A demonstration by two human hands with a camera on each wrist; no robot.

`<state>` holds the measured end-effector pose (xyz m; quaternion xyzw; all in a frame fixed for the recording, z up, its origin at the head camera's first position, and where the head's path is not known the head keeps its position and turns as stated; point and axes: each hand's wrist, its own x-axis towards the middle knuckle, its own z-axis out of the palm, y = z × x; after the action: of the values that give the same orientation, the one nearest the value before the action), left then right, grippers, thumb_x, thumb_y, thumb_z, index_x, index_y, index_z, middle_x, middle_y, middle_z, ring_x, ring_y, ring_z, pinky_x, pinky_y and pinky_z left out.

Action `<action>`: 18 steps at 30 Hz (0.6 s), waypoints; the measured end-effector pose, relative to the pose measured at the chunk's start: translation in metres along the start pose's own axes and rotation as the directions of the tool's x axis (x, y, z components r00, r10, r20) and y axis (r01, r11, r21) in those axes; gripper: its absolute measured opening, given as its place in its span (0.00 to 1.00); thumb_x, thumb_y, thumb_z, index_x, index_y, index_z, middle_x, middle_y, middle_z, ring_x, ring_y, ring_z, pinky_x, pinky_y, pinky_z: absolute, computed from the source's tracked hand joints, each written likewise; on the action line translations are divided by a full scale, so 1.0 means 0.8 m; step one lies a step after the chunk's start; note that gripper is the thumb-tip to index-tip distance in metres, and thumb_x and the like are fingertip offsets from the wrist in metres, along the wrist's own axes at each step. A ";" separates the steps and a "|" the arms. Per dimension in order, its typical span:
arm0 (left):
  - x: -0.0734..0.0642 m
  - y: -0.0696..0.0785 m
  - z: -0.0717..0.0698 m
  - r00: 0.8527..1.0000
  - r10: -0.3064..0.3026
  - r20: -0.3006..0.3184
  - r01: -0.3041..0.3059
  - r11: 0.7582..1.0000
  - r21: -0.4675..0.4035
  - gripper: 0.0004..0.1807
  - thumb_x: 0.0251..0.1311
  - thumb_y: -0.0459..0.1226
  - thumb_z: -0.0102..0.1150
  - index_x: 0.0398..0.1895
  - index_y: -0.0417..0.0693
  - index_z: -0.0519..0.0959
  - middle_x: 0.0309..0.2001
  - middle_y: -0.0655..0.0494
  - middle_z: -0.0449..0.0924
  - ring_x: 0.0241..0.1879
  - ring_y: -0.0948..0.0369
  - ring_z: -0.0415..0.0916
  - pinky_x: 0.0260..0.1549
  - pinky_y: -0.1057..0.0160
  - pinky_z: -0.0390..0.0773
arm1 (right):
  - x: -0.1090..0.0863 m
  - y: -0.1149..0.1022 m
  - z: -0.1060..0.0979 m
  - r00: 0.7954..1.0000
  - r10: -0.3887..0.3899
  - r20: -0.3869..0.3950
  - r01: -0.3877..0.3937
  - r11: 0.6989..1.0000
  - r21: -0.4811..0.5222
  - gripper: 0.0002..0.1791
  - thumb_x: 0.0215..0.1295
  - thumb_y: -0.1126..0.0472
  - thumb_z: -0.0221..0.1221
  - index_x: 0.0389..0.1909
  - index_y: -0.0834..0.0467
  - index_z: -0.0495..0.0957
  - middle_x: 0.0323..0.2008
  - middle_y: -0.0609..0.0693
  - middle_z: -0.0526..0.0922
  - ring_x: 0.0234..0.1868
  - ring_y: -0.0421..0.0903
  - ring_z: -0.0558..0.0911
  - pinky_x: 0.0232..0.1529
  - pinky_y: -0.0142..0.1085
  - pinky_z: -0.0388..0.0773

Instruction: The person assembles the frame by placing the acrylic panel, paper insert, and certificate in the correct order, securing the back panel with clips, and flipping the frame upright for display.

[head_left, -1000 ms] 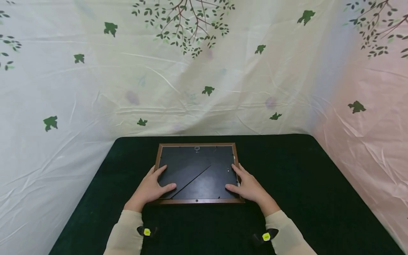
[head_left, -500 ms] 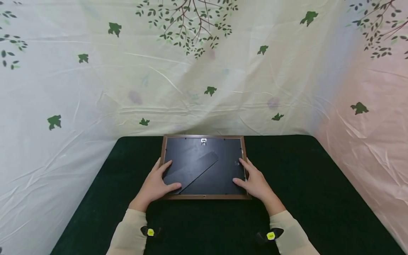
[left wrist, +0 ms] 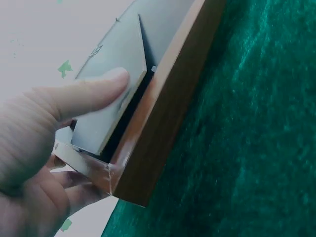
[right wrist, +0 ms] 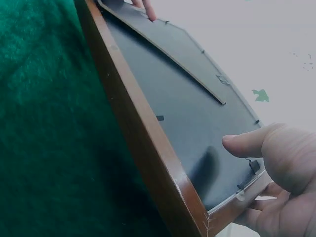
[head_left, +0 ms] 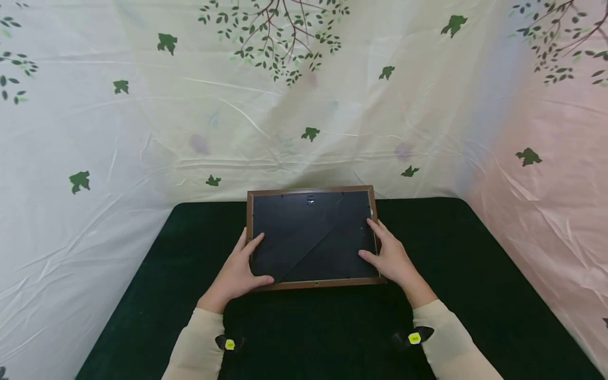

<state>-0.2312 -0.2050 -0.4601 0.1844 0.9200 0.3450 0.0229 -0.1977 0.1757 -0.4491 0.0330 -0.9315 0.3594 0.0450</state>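
A brown wooden picture frame (head_left: 311, 221) is held up in both hands, its dark back facing me and its top edge overlapping the curtain in the head view. A flat easel leg (left wrist: 116, 106) lies slantwise across the backing. My left hand (head_left: 236, 272) grips the left side, the thumb pressing over the leg in the left wrist view and other fingers behind the frame. At the right side, my right hand (head_left: 395, 259) holds the edge; in the right wrist view the thumb extends over the backing, casting a shadow. The frame's front is hidden.
Dark green cloth (head_left: 304, 332) covers the table under the frame. A pale curtain (head_left: 266, 121) with printed leaves and branches hangs behind, and a pinkish part (head_left: 546, 211) is on the right. Small metal tabs and a hanger (head_left: 311, 200) show on the backing.
Both hands have raised the picture frame and shifted it to the right. It has tipped more upright and turned slightly, its right side now higher than its left.
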 end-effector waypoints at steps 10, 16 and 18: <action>0.024 0.011 -0.008 0.994 0.113 0.003 -0.113 0.993 0.022 0.61 0.38 0.49 0.80 0.76 0.68 0.50 0.77 0.53 0.25 0.72 0.42 0.45 0.60 0.40 0.64 | 0.023 0.002 -0.041 0.997 -0.067 0.025 0.065 0.996 0.059 0.57 0.59 0.54 0.68 0.77 0.40 0.35 0.74 0.64 0.44 0.72 0.64 0.49 0.63 0.65 0.54; 0.043 0.012 -0.009 0.989 0.146 -0.014 -0.145 0.988 0.049 0.61 0.39 0.51 0.78 0.76 0.69 0.48 0.77 0.56 0.23 0.73 0.44 0.44 0.60 0.43 0.66 | 0.046 0.000 -0.060 0.995 -0.090 0.039 0.091 0.996 -0.017 0.60 0.58 0.54 0.68 0.75 0.36 0.29 0.68 0.73 0.46 0.64 0.67 0.58 0.56 0.62 0.64; 0.051 0.013 -0.007 0.987 0.158 -0.025 -0.157 0.986 0.050 0.61 0.40 0.51 0.78 0.76 0.69 0.47 0.76 0.57 0.23 0.73 0.44 0.43 0.60 0.43 0.66 | 0.053 -0.001 -0.065 0.995 -0.091 0.031 0.093 0.994 -0.062 0.62 0.58 0.55 0.68 0.74 0.35 0.27 0.65 0.74 0.48 0.60 0.67 0.63 0.51 0.60 0.69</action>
<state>-0.2667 -0.1867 -0.4457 0.2522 0.9108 0.3261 -0.0220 -0.2370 0.2089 -0.4056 0.0796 -0.9405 0.3266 0.0496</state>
